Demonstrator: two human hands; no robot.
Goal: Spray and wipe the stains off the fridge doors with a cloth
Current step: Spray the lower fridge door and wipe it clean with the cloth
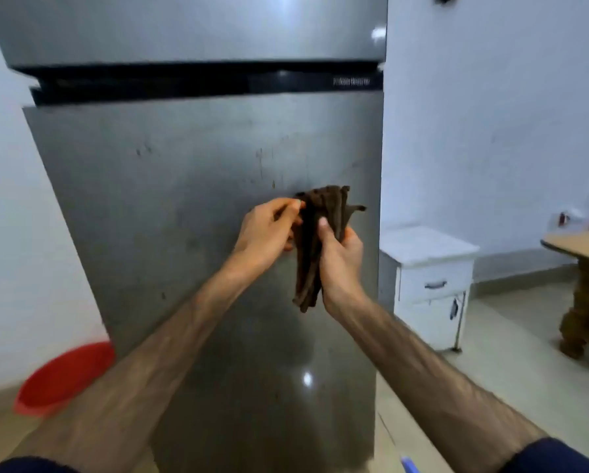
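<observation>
Both hands on one brown cloth [315, 247], held up in front of the lower fridge door [170, 213] and, as far as can be told, just off its surface rather than pressed to it. Right hand [339, 259] clenched round the cloth's middle, thumb across the front, lower end hanging loose below the wrist. Left hand [269, 227] pinching the cloth's upper left edge between thumb and fingertips, as if pulling a fold open. Long axis of the cloth near vertical, bunched in pleats, fanning slightly at the top. Nearest to the door: the cloth's upper end, level with the right part of the door. Closest stains [267, 165]: faint streaks and a small dark spot just above and a little left of the cloth's top; more specks [143, 150] well apart toward the door's left side, another low on the left. Judged next: flatten the cloth into a pad, then up and slightly left onto the door for the near streaks. Right hand better placed for that push. No spray bottle in clear view; only a blue sliver at the bottom edge, too small to name.
</observation>
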